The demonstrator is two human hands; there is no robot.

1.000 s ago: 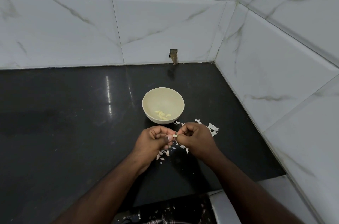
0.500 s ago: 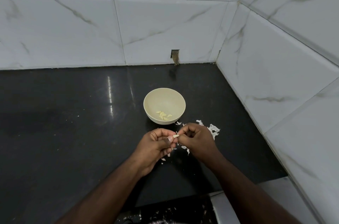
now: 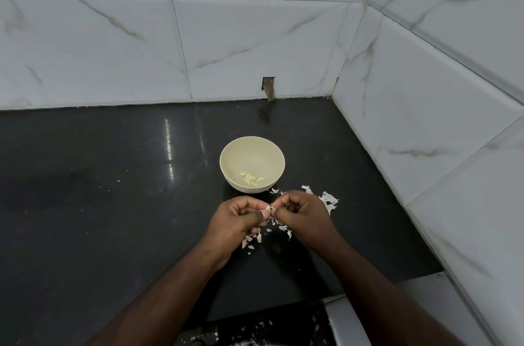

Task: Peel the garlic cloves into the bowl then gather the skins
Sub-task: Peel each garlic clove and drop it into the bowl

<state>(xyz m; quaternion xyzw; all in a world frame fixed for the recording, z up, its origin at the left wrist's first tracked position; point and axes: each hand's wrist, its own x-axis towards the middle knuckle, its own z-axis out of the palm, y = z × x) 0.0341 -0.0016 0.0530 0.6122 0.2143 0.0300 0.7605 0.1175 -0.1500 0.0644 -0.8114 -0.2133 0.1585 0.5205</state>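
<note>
Both hands have barely moved since earlier: left hand (image 3: pixel 236 218) and right hand (image 3: pixel 304 213) pinch one garlic clove (image 3: pixel 268 208) with curled fingers, near the bowl (image 3: pixel 226 158)

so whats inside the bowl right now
A few peeled garlic cloves lie together on the bottom of the bowl, toward its near side. No skins show inside. The near wall hides nothing much; the exact clove count is too small to tell.

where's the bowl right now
The cream bowl sits on the black countertop at centre, just beyond both hands, with garlic skins scattered near its right side.
</note>
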